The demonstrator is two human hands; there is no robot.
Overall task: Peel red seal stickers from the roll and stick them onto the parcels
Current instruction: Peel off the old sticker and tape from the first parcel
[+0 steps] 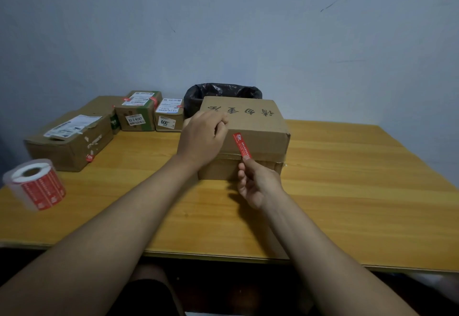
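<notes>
My left hand covers the near left corner of the big brown cardboard box, which hides most of the black-lined bin behind it. The small white print on the narrow red seal sticker is unreadable. The red sticker roll is blurred.

Item: our two forearms, bare from elbow to wrist, no sleeves in view. Left hand at 12 o'clock, right hand at 3 o'clock of frame centre: both ungloved. At 6 o'clock, dark shorts over our lap.
</notes>
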